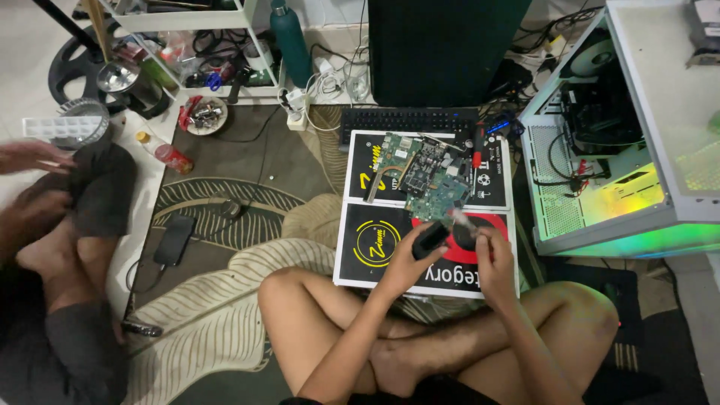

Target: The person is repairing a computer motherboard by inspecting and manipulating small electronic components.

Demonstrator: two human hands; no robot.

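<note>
Small black blocky object point(430, 238), plastic by the look: held in the left hand point(411, 259), fingers wrapped around it, grip closed on it. It sits above the lower black printed board point(375, 247) with the yellow ring mark, just in front of the person's crossed legs.

Right hand point(495, 255): fingers pinched closed around a thin pale tool point(459, 218), whose whitish tip points up and left toward the edge of the green circuit board point(429, 180). What kind of tool it is cannot be told; it is blurred.

Green circuit board: bare, with a copper heat pipe at its left side, lying flat on the upper black printed board point(491, 187). Both printed boards lie on the floor, end to end. A red-handled screwdriver point(477, 150) lies by the circuit board's right edge.

Behind the boards: a black keyboard point(409, 120), and behind that a large dark monitor point(442, 45). To the right, an open white computer case point(600, 172) lit green and yellow inside.

Left of the boards: dark leaf-patterned rug point(225, 210) with a black phone point(174, 240) on it, cable attached. A small red-labelled bottle point(166, 154) lies at the rug's far edge. A tall teal bottle point(289, 34) stands by a white shelf point(247, 30).

Far left: another person, seated, partly in view; one hand point(30, 156) blurred.
</note>
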